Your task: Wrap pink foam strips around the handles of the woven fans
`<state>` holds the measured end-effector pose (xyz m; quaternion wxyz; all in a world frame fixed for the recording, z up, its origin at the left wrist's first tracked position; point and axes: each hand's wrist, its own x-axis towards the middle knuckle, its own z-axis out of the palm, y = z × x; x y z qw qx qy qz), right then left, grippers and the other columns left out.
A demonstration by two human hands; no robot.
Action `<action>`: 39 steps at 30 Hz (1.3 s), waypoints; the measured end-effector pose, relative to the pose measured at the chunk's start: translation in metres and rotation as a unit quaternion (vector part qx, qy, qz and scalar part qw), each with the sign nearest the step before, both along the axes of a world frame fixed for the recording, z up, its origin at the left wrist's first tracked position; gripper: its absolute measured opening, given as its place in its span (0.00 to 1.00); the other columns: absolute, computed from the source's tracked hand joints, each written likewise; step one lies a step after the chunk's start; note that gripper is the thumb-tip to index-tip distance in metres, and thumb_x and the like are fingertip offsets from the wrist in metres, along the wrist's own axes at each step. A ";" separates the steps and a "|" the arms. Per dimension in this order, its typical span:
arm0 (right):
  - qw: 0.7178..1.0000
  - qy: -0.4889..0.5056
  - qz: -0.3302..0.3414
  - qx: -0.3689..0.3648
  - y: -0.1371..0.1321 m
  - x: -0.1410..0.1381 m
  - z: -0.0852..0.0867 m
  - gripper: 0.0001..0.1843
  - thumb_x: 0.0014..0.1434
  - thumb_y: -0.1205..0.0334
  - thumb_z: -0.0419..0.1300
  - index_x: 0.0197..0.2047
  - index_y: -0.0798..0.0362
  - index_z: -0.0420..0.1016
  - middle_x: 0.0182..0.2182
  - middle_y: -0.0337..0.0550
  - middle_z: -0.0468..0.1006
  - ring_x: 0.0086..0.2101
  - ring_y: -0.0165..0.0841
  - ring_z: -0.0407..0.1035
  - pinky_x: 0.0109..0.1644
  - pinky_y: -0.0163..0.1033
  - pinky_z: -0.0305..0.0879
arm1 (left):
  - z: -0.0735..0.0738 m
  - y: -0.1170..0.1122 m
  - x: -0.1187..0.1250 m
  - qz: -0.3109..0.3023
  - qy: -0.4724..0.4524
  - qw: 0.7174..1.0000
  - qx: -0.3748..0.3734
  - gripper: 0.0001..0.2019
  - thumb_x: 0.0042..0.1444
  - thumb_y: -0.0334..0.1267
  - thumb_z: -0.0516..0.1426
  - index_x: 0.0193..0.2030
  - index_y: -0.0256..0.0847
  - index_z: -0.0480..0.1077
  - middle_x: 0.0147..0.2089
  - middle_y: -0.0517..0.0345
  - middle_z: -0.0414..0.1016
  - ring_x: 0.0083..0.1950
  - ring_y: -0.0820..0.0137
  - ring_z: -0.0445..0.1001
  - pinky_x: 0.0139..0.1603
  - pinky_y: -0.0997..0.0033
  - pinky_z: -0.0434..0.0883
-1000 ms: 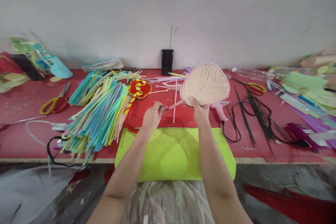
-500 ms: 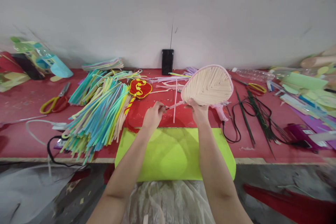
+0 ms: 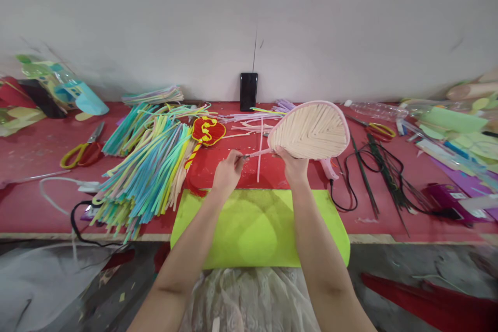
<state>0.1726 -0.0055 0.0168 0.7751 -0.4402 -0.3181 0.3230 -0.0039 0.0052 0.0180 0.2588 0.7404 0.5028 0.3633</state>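
A hand fan (image 3: 311, 130) made of cream pipe cleaners with a pink edge is held up over the red table. My right hand (image 3: 292, 165) is closed around the base of its leaf, thumb on the front. My left hand (image 3: 229, 167) pinches the far end of the thin pink-wrapped handle (image 3: 257, 153), where a dark tip shows by the fingers. Behind the handle lies a loose pink pipe cleaner (image 3: 259, 172), upright in the view. A small red and yellow fan (image 3: 209, 131) rests left of my hands, beside a large bundle of pastel pipe cleaners (image 3: 150, 166).
A yellow-green mat (image 3: 252, 228) overhangs the front edge. A phone (image 3: 248, 92) leans on the white partition. On the right lie a pink glue gun (image 3: 329, 168) with a black cord, dark wires (image 3: 383, 181) and scissors (image 3: 379, 132). More scissors (image 3: 83, 148) lie at left.
The fan leaf has dipped slightly and shifted a little to the right. Both hands keep their holds, and the handle now lies more level.
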 end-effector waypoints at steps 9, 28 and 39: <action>1.000 -0.015 0.007 0.007 -0.002 -0.002 0.001 0.15 0.34 0.61 0.70 0.28 0.55 0.75 0.25 0.37 0.78 0.24 0.31 0.71 0.29 0.40 0.75 | -0.010 0.005 0.003 -0.044 -0.193 0.977 -0.082 0.06 0.57 0.41 0.51 0.35 0.41 0.61 0.32 0.55 0.78 0.35 0.70 0.78 0.38 0.71 0.72; 0.992 0.126 0.007 -0.006 0.003 -0.009 -0.003 0.20 0.37 0.61 0.68 0.37 0.50 0.73 0.30 0.33 0.76 0.27 0.26 0.72 0.22 0.28 0.67 | 0.004 -0.004 0.004 0.001 -0.136 0.990 0.042 0.05 0.54 0.35 0.52 0.36 0.41 0.68 0.42 0.56 0.75 0.43 0.72 0.74 0.47 0.71 0.70; 0.974 0.217 0.059 -0.035 0.009 -0.001 -0.011 0.14 0.40 0.60 0.68 0.33 0.50 0.73 0.26 0.31 0.76 0.26 0.21 0.71 0.21 0.22 0.66 | 0.000 -0.007 0.008 -0.024 -0.070 0.974 0.213 0.07 0.57 0.36 0.51 0.34 0.42 0.70 0.42 0.55 0.76 0.53 0.70 0.70 0.55 0.64 0.67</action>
